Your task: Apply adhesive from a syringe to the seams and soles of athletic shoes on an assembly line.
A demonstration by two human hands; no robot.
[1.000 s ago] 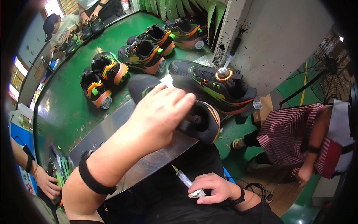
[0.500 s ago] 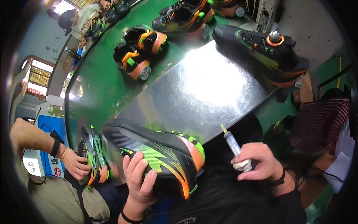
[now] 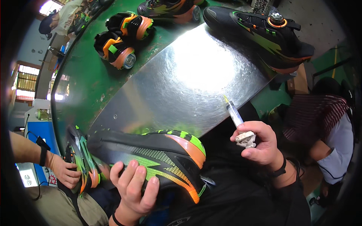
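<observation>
One black-and-green shoe (image 3: pixel 151 158), lifted off the steel plate (image 3: pixel 181 86) since earlier, now below it, clamped in left hand (image 3: pixel 134 188); right hand (image 3: pixel 260 143) closed around syringe (image 3: pixel 235 116).

Shoe factory: sneakers (image 3: pixel 124 41) along conveyor (image 3: pixel 86 83)

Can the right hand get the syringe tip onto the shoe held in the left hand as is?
Probably yes: the right hand holds the syringe just beside the shoe gripped by the left hand, nothing between them.
</observation>
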